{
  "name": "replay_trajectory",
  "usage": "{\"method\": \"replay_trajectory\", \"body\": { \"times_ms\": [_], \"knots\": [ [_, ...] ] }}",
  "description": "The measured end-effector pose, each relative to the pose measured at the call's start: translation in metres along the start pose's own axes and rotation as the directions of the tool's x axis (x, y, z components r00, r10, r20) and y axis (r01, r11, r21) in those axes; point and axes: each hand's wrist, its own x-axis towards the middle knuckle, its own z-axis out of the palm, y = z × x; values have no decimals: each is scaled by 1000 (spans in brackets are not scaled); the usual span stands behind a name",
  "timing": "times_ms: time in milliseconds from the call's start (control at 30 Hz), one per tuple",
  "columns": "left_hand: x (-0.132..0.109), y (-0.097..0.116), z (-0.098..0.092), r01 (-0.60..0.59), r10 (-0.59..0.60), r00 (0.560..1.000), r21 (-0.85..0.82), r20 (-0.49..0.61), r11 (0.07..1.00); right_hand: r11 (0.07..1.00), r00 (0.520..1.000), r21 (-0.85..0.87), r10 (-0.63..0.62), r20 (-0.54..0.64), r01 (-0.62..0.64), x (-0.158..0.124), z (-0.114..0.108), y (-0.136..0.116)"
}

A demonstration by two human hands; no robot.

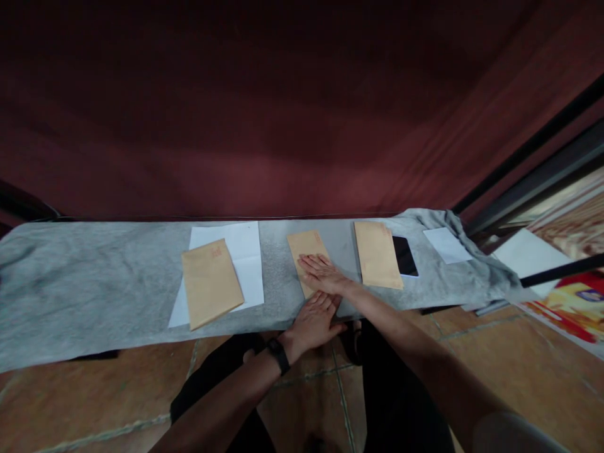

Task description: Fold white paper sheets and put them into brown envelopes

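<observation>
Mid-counter (141, 277), at the near edge, a brown envelope (303, 243) lies under the right hand (323, 275), with the left hand (315, 319) against its near end. Neither grip pinches anything; fingers lie flat and extended. I'd judge the smoothing under way, not finished. Towards the right end sit more envelopes (379, 257), leftward a larger one (211, 286); whether they're done or waiting, I can't tell. The hands hide the middle envelope's near end, and the red print is too small to read.
</observation>
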Motion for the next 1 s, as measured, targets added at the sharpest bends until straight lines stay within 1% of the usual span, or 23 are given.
{"method": "replay_trajectory", "body": {
  "times_ms": [133,200,300,400,467,500,567,633,667,733,767,833,900,1000],
  "knots": [
    [-4,1,0,25,-25,1000,1,16,1000,998,999,56,-24,43,21,-29,2,-9],
    [-8,1,0,21,-22,1000,14,19,1000,996,998,89,-16,57,10,-44,1,-13],
    [-14,0,-2,-10,9,1000,30,9,1000,988,998,152,11,66,-21,-64,-3,-19],
    [-18,-2,-8,-59,60,998,19,-13,998,980,997,190,46,61,-57,-80,-5,-24],
    [-21,-3,-14,-65,66,998,8,-19,998,979,995,178,91,37,-96,-88,-2,-25],
    [-23,-4,-16,-57,57,998,3,-18,998,980,993,161,120,5,-119,-92,1,-25],
    [-26,-7,-20,-30,30,999,-2,-19,1000,978,978,127,180,-102,-167,-97,8,-23],
    [-29,-10,-21,-6,6,999,-7,-39,1000,968,937,109,246,-247,-225,-99,14,-20],
    [-31,-11,-21,6,-6,998,-8,-57,1000,958,903,106,288,-319,-268,-99,16,-19],
    [-33,-14,-18,34,-34,995,-3,-97,999,919,816,106,387,-430,-380,-94,17,-17],
    [-34,-14,-17,48,-47,993,3,-112,999,892,772,109,436,-463,-439,-91,16,-17],
    [-35,-16,-12,68,-65,989,18,-131,998,842,711,139,518,-476,-521,-82,14,-18],
    [-35,-16,-8,84,-78,986,33,-147,996,805,681,211,584,-442,-554,-73,11,-19],
    [-33,-17,-7,99,-91,982,45,-163,994,762,648,320,647,-402,-563,-63,7,-18]
  ]
}}
